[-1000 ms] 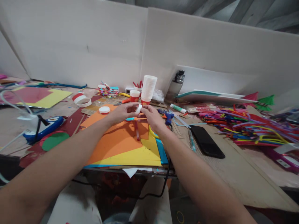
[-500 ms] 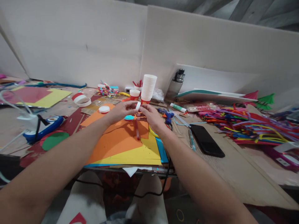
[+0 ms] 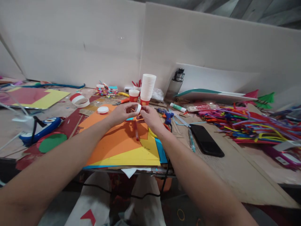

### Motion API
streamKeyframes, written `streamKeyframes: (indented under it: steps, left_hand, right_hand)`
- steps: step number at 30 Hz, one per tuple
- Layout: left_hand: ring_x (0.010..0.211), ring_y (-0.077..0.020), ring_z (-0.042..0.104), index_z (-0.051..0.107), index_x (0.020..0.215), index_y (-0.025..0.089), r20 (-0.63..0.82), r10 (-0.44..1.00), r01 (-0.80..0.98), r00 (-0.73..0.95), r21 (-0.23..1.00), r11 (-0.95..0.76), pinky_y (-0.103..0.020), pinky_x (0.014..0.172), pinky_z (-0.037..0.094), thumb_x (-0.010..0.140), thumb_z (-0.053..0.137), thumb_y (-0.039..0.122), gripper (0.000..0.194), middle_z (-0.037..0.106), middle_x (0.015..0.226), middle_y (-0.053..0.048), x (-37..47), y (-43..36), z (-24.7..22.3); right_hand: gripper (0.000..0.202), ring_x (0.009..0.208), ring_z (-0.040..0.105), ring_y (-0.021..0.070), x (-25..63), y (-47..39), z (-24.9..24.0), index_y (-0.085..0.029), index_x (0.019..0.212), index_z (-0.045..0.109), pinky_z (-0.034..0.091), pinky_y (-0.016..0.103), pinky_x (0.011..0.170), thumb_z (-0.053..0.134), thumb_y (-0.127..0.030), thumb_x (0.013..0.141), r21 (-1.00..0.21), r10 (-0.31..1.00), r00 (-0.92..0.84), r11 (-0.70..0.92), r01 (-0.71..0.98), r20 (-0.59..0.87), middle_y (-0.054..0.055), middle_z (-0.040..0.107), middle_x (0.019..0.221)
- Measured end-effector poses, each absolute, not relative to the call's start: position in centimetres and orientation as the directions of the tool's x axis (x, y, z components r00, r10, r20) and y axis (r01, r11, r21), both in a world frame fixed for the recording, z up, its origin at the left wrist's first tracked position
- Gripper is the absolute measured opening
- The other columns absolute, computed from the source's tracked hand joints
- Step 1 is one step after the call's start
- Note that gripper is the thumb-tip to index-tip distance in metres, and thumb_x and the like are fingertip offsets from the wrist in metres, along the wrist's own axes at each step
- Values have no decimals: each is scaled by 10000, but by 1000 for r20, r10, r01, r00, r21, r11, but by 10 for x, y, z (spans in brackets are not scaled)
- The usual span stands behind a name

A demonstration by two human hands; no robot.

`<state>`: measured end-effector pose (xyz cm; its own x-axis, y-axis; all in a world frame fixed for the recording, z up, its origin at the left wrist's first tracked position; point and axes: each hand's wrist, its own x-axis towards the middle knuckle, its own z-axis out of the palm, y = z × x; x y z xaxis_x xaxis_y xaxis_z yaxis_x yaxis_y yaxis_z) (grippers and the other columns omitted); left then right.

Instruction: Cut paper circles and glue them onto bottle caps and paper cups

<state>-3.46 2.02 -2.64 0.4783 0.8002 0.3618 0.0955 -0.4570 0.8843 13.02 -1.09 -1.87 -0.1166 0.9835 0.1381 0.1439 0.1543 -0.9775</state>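
Note:
Above the orange paper (image 3: 113, 141), both hands meet around a short white paper-cup piece (image 3: 138, 109), round and shallow. My left hand (image 3: 123, 113) pinches it from the left between thumb and fingers. Close against its right side, my right hand (image 3: 150, 116) has bent fingers touching the rim; the fingertips are partly hidden. A blue paper circle (image 3: 129, 119) shows partly below the hands. On the orange sheet lies a thin red stick (image 3: 136, 131). Another white cup piece with a red edge (image 3: 102, 110) rests to the left.
Behind stand a tall stack of paper cups (image 3: 148, 88) and a red cup (image 3: 134, 96). To the right are a blue glue gun (image 3: 168, 117), a glue stick (image 3: 178, 107), a black phone (image 3: 206, 140) and many pipe cleaners (image 3: 254, 124). A green circle (image 3: 53, 142) lies left.
The cup piece has turned in my fingers, so more of its round rim shows. My hands stay in nearly the same place; the view has shifted slightly.

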Motion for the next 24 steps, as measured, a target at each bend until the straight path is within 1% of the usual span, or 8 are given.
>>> streamKeyframes:
  steps: [2,5,8,12,15,18,21,24]
  left_hand:
    - [902,-222,648,670,1173,159,398,802,164,445,844,-510,-339,811,509,707,763,384,526,684,1145,-111,-34,21,-29]
    - [881,-216,645,654,1182,150,456,804,221,382,799,-559,-343,821,504,721,750,390,529,693,1098,-112,-32,20,-29]
    - [870,-212,642,649,1160,137,478,811,206,336,803,-559,-352,825,505,714,752,394,525,688,1091,-120,-31,18,-25]
    - [904,-219,645,653,1128,128,438,821,103,366,858,-503,-365,851,506,712,744,368,489,685,1108,-130,-30,17,-23]
    - [901,-212,643,665,1105,136,437,825,129,357,852,-507,-358,848,504,706,743,323,447,688,1102,-122,-30,18,-25]
    - [915,-206,639,666,1114,151,430,826,134,365,854,-503,-343,837,503,709,741,305,439,685,1119,-110,-30,18,-26]
    - [903,-199,638,660,1106,148,387,828,80,405,888,-454,-326,810,502,695,763,321,458,688,1113,-105,-31,18,-25]
    - [851,-185,637,654,1085,135,356,849,23,391,918,-395,-289,724,495,674,794,363,491,696,1060,-104,-33,19,-23]
  right_hand:
    - [195,638,637,108,130,-11,-19,-160,929,627,556,229,548,476,-122,812,-970,983,-92,173,170,159,30,657,820]
    - [192,595,645,112,130,-11,-19,-164,873,612,560,238,534,458,-81,792,-977,988,-40,154,145,149,15,645,762]
    - [201,540,630,100,130,-9,-18,-166,817,591,569,243,550,442,-38,775,-993,995,5,104,47,104,-9,624,671]
    - [217,488,595,75,131,-9,-15,-167,803,571,586,257,598,414,-17,801,-991,999,-22,24,-128,27,-27,615,626]
    - [171,493,595,72,132,-10,-13,-172,826,574,580,247,592,435,-83,868,-978,997,-79,-10,-207,7,-22,629,654]
    - [102,521,605,78,132,-12,-12,-168,819,590,567,229,566,526,-179,898,-982,995,-102,-4,-187,15,-14,632,666]
    - [97,542,608,77,132,-12,-11,-159,788,599,565,219,576,561,-149,877,-988,996,-89,-10,-156,4,-10,632,648]
    - [118,539,592,80,137,-8,-11,-157,791,615,560,227,575,533,-113,865,-995,999,-52,-11,-102,-6,-7,632,635]
